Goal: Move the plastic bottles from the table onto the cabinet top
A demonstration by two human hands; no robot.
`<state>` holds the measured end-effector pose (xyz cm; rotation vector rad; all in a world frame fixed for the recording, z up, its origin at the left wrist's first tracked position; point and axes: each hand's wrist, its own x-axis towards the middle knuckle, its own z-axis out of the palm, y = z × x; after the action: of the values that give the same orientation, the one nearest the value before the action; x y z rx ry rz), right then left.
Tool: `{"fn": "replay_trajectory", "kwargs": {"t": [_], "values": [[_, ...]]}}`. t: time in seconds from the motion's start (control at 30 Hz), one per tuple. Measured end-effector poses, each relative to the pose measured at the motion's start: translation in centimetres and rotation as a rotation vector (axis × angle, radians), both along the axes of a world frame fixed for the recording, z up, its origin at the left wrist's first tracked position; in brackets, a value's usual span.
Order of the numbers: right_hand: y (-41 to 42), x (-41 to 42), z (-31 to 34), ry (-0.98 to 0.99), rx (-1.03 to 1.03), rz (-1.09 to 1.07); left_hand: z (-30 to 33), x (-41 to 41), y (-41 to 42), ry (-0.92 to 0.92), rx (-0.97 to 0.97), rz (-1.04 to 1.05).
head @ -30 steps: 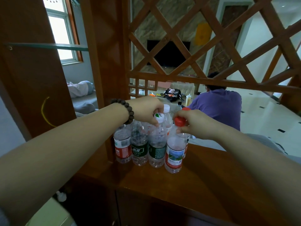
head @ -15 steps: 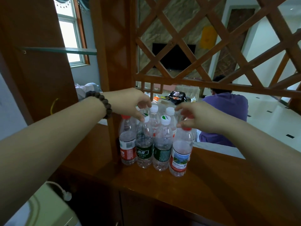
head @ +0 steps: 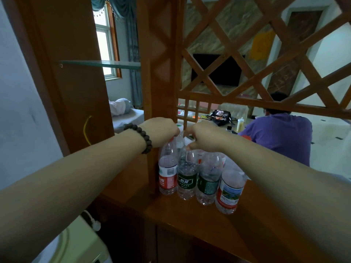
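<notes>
Several clear plastic bottles stand clustered upright on the wooden cabinet top (head: 190, 215), beside the wooden post. In the front row are a red-label bottle (head: 168, 177), a green-label bottle (head: 187, 182), a dark-green-label bottle (head: 208, 185) and a bottle with a landscape label (head: 228, 192). More bottles stand behind them, mostly hidden. My left hand (head: 161, 131), with a bead bracelet on the wrist, curls over the top of the red-label bottle. My right hand (head: 205, 137) curls over the top of the green-label bottle. Both caps are hidden under my fingers.
A wooden lattice screen (head: 256, 59) rises just behind the bottles, and a thick wooden post (head: 159, 73) stands at their left. A glass shelf (head: 100, 63) hangs at the upper left. Beyond the screen sits a person in a purple shirt (head: 281, 137). A white appliance (head: 81, 245) stands at the lower left.
My right hand has left the red-capped landscape-label bottle and moved left onto the green-label bottle. My left hand has shifted left onto the red-label bottle. The bottles stay upright.
</notes>
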<state>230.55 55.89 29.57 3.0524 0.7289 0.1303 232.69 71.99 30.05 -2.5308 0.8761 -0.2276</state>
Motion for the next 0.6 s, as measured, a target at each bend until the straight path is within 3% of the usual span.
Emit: {"fn": "replay_trajectory", "kwargs": {"t": [0.6], "values": [[-0.76, 0.45, -0.31, 0.025, 0.075, -0.026, -0.20, 0.43, 0.09, 0.059, -0.104, 0.011]]}}
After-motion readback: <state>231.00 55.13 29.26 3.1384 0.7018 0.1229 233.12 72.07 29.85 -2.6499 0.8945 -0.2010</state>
